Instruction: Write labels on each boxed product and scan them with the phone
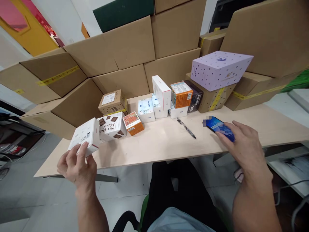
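left hand fingers on white box at worktop's left end, can't tell if gripped, brown-patterned Meal box just beside, right hand clamped on phone, pen lying left of it

White box at left, lit blue-screened phone at right

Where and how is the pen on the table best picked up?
The pen is probably best pinched mid-barrel, across its narrow width, from above and the near side: it is slim, lies flat, and boxes stand just beyond its far end.
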A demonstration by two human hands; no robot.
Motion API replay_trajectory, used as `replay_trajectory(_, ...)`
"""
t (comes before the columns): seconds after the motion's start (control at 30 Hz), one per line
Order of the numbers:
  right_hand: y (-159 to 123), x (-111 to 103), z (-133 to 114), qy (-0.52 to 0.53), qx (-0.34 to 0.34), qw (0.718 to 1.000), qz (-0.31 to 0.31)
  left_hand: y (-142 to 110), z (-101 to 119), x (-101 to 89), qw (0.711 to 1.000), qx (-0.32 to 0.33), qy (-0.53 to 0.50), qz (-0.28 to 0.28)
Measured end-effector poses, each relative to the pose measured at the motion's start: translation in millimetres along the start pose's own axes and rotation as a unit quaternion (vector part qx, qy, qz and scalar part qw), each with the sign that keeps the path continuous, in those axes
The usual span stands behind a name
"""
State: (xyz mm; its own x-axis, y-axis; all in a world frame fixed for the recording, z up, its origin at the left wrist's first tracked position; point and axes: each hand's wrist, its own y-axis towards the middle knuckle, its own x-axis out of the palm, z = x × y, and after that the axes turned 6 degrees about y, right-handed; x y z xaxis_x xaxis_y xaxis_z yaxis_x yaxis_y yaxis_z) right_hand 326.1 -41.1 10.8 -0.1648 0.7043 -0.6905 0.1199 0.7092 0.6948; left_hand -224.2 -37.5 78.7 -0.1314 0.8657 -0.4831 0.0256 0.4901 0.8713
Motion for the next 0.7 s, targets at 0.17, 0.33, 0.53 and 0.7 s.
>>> replay_trajectory(0.17, 1, -8, -22, 0.053, -0.034, 0.998, 0.019, 14, 28, 26.5, 0.997, -0.018, 0.040, -0.056)
replay_trajectory(0.33, -5, -6, -34, 0.075, -0.056, 0.996, -0.001, 27, 56, 60.1, 0.992, -0.037, -0.049, -0.106)
replay_trajectory(0.53, -10, -1, -42, 0.119, -0.069, 0.990, 0.017, 29, 87, 72.5, 0.981, 0.019, -0.141, -0.131)
replay_trajectory(0.7, -12, 10, -70, 0.204, -0.075, 0.976, 0.029, 34, 141, 55.9, 0.964, 0.005, -0.126, -0.234)
